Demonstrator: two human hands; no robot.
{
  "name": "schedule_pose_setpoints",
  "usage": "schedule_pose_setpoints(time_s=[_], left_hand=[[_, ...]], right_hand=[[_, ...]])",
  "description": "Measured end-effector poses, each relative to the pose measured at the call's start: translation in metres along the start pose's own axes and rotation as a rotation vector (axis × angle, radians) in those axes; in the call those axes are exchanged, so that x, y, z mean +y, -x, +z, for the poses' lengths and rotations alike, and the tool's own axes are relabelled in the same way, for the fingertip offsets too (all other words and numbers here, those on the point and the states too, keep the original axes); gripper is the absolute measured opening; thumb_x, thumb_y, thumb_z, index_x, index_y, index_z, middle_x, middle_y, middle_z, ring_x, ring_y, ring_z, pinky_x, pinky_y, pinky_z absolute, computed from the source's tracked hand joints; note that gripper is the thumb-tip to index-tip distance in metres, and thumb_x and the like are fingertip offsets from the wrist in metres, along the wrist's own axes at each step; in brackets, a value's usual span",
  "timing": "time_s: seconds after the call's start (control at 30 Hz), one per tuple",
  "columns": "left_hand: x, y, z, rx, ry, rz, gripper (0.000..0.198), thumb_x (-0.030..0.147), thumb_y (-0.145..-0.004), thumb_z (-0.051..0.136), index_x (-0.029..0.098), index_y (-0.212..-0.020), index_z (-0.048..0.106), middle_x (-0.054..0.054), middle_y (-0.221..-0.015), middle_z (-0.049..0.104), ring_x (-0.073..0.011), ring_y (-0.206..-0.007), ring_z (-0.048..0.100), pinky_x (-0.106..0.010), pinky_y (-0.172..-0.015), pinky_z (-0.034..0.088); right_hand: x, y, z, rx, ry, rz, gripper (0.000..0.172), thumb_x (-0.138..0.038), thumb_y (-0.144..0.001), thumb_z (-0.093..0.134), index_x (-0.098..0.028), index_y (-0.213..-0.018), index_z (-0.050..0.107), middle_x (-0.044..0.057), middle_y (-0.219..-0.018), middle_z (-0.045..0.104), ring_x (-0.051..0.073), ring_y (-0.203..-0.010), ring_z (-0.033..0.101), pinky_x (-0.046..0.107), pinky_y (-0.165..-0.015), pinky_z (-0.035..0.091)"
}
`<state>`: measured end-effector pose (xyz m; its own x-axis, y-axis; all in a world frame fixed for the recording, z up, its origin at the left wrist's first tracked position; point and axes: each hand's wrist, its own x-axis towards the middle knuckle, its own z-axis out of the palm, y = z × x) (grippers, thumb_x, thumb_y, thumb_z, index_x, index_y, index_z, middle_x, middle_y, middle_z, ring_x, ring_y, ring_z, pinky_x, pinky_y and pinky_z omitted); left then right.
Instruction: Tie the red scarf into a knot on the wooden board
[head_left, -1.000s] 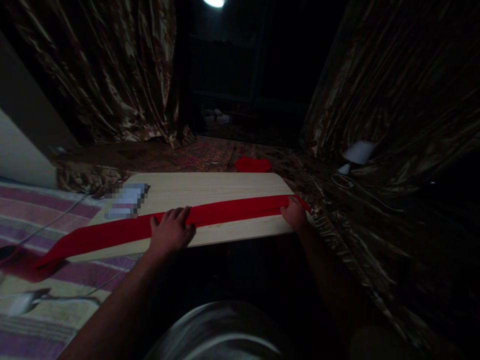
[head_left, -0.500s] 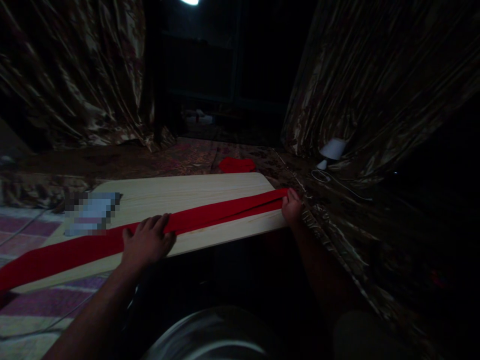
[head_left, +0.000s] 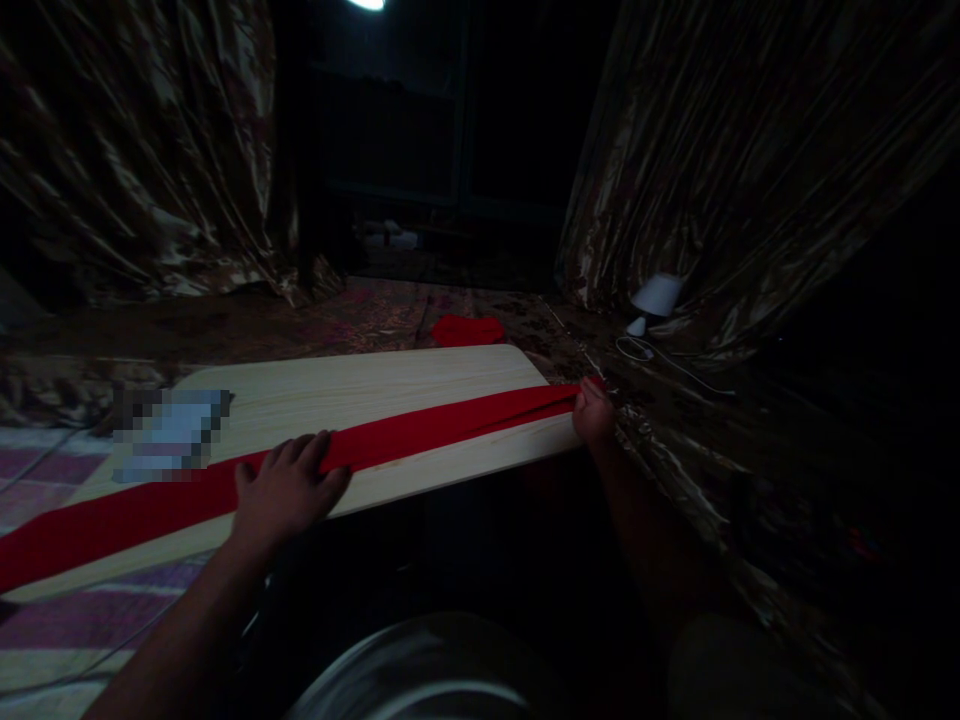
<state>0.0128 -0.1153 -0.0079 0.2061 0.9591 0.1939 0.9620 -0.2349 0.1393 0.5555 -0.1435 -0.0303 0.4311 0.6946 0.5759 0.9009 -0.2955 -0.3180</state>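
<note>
A long strip of red cloth (head_left: pixel 435 422) lies across a pale wooden board (head_left: pixel 360 375), running from the left edge of the view to the board's right end. Pressed flat on the strip left of the middle is my left hand (head_left: pixel 285 485), fingers spread over the fabric. My right hand (head_left: pixel 595 410) pinches the strip's right end at the board's edge, and a bit of red cloth sticks out past the fingers. Between the hands the strip is stretched nearly straight, with a fold line toward the right.
A blurred-out flat rectangular object (head_left: pixel 171 435) rests on the board's left part. Beyond the far edge lies a bundle of red cloth (head_left: pixel 469 330). A small white lamp (head_left: pixel 658 296) with a cord stands at right, near patterned curtains (head_left: pixel 675 150). Striped fabric (head_left: pixel 112 620) spreads at lower left.
My right hand has moved slightly right, now gripping the strip's end with cloth bunched past the fingers. My left hand stays flat on the strip. The view has shifted a little.
</note>
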Motion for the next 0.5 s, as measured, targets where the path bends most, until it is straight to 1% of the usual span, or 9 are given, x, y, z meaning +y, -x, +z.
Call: schedule_pose_setpoints(time_s=[0.03, 0.13, 0.2, 0.27, 0.33, 0.4, 0.5], left_hand=[[-0.001, 0.0, 0.001, 0.007, 0.0, 0.004, 0.068, 0.058, -0.097, 0.036, 0.029, -0.157, 0.046, -0.015, -0.159, 0.05, -0.0405, -0.145, 0.042, -0.071, -0.118, 0.025], [-0.001, 0.0, 0.002, 0.027, 0.0, 0.015, 0.066, 0.056, -0.098, 0.039, 0.028, -0.157, 0.047, -0.014, -0.159, 0.05, -0.0424, -0.144, 0.043, -0.073, -0.116, 0.026], [-0.001, 0.001, 0.001, 0.031, -0.006, 0.015, 0.065, 0.055, -0.098, 0.041, 0.027, -0.156, 0.048, -0.013, -0.158, 0.052, -0.0432, -0.143, 0.044, -0.074, -0.114, 0.027], [0.0, 0.001, -0.002, 0.019, -0.019, 0.009, 0.065, 0.056, -0.098, 0.04, 0.025, -0.155, 0.049, -0.014, -0.158, 0.052, -0.0423, -0.143, 0.045, -0.073, -0.113, 0.029], [0.002, 0.0, -0.005, -0.003, -0.035, 0.004, 0.064, 0.055, -0.099, 0.037, 0.024, -0.154, 0.049, -0.014, -0.159, 0.051, -0.0403, -0.145, 0.044, -0.073, -0.113, 0.03], [0.003, -0.001, -0.006, -0.013, -0.047, 0.002, 0.063, 0.055, -0.099, 0.036, 0.027, -0.153, 0.049, -0.012, -0.16, 0.049, -0.0395, -0.146, 0.043, -0.075, -0.113, 0.028], [0.003, -0.002, -0.004, -0.007, -0.062, -0.007, 0.063, 0.057, -0.096, 0.038, 0.032, -0.153, 0.049, -0.01, -0.16, 0.05, -0.0412, -0.145, 0.045, -0.076, -0.111, 0.029]], right_hand=[[0.001, -0.001, -0.002, -0.036, 0.002, 0.006, 0.047, -0.014, -0.094, 0.043, -0.005, -0.13, 0.072, 0.019, -0.139, 0.067, 0.024, -0.13, 0.064, 0.037, -0.116, 0.046], [0.008, -0.003, -0.008, -0.209, 0.031, 0.019, 0.04, -0.013, -0.092, 0.05, -0.009, -0.12, 0.077, 0.016, -0.129, 0.074, 0.022, -0.122, 0.069, 0.033, -0.111, 0.049], [0.013, -0.007, -0.013, -0.279, 0.05, 0.004, 0.036, -0.014, -0.092, 0.052, -0.013, -0.116, 0.079, 0.012, -0.125, 0.076, 0.02, -0.119, 0.071, 0.032, -0.108, 0.051], [0.017, -0.012, -0.018, -0.295, 0.072, -0.027, 0.035, -0.016, -0.094, 0.051, -0.017, -0.113, 0.08, 0.01, -0.123, 0.077, 0.02, -0.118, 0.071, 0.032, -0.107, 0.051], [0.019, -0.018, -0.023, -0.288, 0.085, -0.055, 0.036, -0.016, -0.095, 0.049, -0.018, -0.112, 0.081, 0.01, -0.124, 0.077, 0.021, -0.116, 0.072, 0.033, -0.108, 0.051], [0.019, -0.025, -0.027, -0.27, 0.067, -0.084, 0.037, -0.016, -0.097, 0.047, -0.017, -0.114, 0.08, 0.011, -0.127, 0.075, 0.021, -0.117, 0.071, 0.032, -0.109, 0.05], [0.02, -0.03, -0.028, -0.196, 0.002, -0.097, 0.041, -0.016, -0.099, 0.043, -0.014, -0.119, 0.078, 0.013, -0.132, 0.073, 0.021, -0.124, 0.068, 0.032, -0.113, 0.048]])
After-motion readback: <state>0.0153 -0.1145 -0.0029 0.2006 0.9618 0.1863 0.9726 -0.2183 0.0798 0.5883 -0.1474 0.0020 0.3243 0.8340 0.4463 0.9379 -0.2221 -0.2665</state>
